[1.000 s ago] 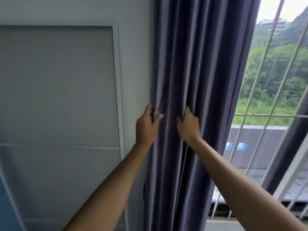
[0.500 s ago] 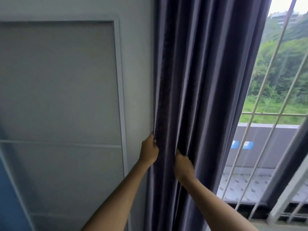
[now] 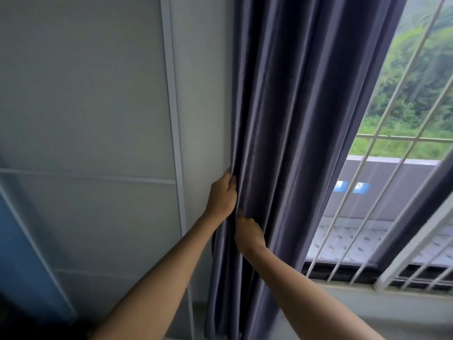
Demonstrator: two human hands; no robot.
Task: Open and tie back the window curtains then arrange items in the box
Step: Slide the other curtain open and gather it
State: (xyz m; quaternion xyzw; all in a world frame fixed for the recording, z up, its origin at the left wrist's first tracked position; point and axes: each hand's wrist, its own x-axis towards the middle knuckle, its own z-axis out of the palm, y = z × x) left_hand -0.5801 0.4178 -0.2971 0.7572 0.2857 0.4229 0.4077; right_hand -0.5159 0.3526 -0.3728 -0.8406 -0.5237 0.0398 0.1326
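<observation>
White window bars (image 3: 382, 153), green hillside (image 3: 416, 77) beyond, grey panelled wall (image 3: 85, 106), blue surface (image 3: 22, 253) lower left

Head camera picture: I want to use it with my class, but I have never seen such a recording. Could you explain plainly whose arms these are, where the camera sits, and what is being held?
No machine is involved. A person wears one wide-angle camera on the head, so the picture shows what that person sees, with both bare arms reaching up from the bottom edge. The left hand and the right hand are both closed on folds of a dark grey curtain, the left a little higher. The curtain is gathered to the left side of a window that has white bars, with greenery outside. Left of the curtain is a pale wall panel. No tie-back or box is in view.
</observation>
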